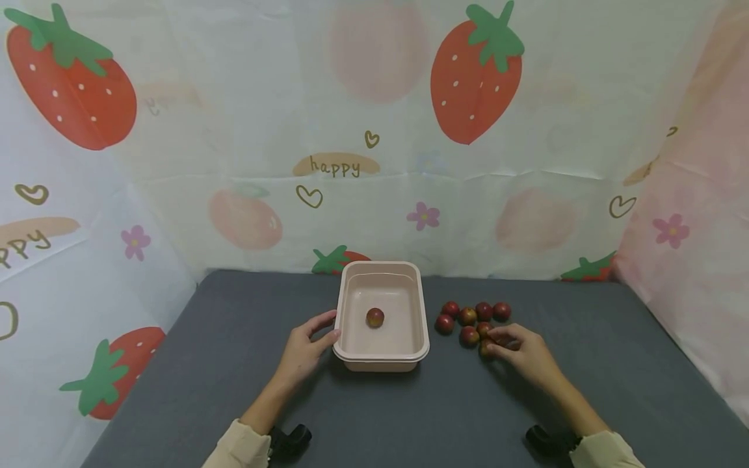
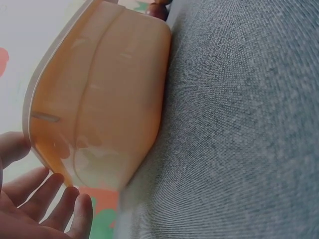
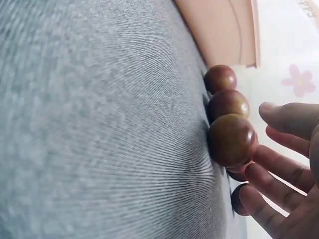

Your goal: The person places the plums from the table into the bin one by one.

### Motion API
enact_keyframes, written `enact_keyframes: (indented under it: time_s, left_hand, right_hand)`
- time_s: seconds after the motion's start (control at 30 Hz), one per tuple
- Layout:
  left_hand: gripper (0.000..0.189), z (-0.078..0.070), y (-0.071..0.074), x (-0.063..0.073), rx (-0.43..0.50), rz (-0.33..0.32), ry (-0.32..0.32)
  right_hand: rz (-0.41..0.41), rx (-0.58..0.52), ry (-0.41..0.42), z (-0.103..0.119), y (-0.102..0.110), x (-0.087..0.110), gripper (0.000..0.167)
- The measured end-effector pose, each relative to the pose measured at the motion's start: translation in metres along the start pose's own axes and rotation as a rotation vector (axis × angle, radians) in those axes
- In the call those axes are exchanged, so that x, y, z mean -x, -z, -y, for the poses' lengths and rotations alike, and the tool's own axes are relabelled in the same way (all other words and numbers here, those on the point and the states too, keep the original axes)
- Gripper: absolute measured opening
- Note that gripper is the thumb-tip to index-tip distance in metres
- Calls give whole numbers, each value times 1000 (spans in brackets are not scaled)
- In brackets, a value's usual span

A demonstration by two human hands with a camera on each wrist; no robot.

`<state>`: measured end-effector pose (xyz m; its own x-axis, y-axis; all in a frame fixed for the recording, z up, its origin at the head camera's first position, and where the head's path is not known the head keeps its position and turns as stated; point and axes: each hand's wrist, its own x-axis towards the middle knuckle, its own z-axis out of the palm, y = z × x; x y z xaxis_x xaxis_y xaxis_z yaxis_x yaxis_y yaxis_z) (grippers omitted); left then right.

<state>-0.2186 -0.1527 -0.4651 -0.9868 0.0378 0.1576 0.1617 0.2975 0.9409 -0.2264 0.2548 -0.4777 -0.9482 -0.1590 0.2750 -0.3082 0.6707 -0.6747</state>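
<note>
A pale pink plastic container (image 1: 381, 356) stands on the table with one plum (image 1: 375, 318) inside. My left hand (image 1: 305, 348) touches the container's left rim with thumb and fingertips; in the left wrist view these fingers (image 2: 37, 194) lie loosely along the outside of the rim. To the right of the container is a loose group of dark red plums (image 1: 469, 336). At its near right edge, my right hand (image 1: 523, 354) reaches over the closest plum (image 3: 233, 140). In the right wrist view its thumb (image 3: 286, 118) stands apart from that plum, with the fingers spread behind it.
Grey cloth covers the table (image 1: 468, 416). Behind and at both sides hangs a curtain (image 1: 374, 221) printed with strawberries, flowers and hearts. Dark wrist straps (image 1: 292, 442) and light sleeves (image 1: 240, 448) show at the lower edge of the head view.
</note>
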Motion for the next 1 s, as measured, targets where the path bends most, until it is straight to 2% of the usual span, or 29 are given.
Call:
enact_keyframes:
  time_s: [0.17,0.5,0.77,1.0]
  left_hand:
    - [46,1,0,-1,8,3,3]
    - [46,0,0,0,-23,2,-2]
    - [46,1,-2,-1,-7,1,-3]
    - [44,3,-2,-3,-22,-6,17]
  right_hand:
    - [13,19,-26,0,-2,0,23]
    - [31,38,-12,1,-7,1,23]
    - [36,59,-23,1,-9,2,28]
    - [27,74,-8,-1,-11,3,29]
